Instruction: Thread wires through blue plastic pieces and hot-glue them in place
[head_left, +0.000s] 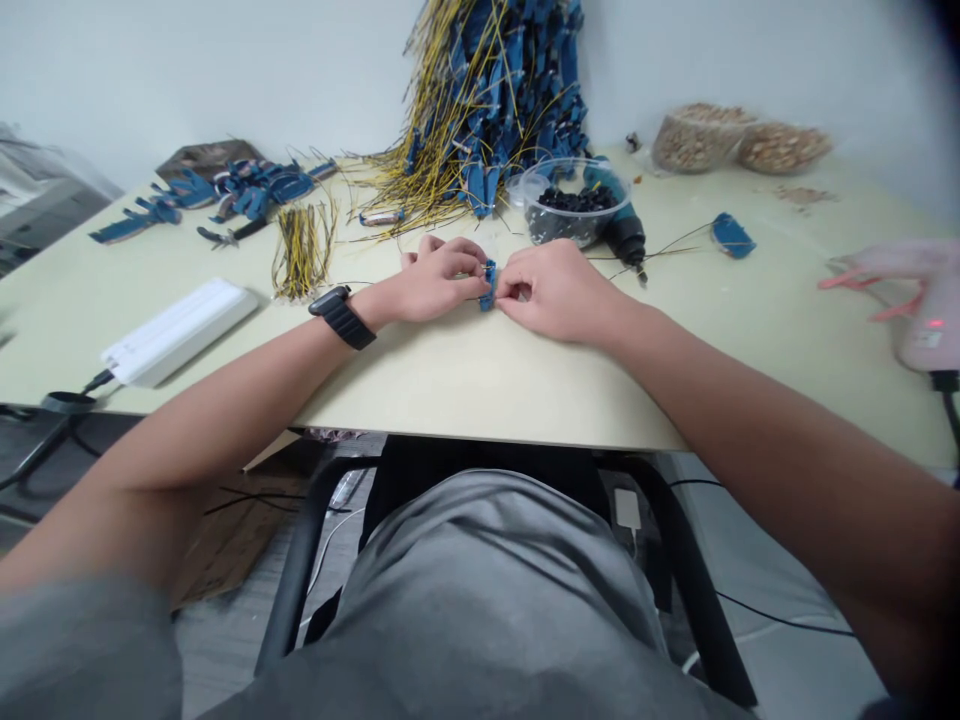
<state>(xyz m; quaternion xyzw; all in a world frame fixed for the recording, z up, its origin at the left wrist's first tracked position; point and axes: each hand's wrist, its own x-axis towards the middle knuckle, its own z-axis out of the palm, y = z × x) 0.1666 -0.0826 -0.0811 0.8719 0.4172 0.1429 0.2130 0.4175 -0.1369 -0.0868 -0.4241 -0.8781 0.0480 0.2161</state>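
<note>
Creased grey shirt, left grip and right grip pinching slim blue strip

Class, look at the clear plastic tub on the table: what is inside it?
The clear plastic tub holds a heap of small black pieces. The middle of the heap is covered by outer pieces.

Head-worn view, forward and down
</note>
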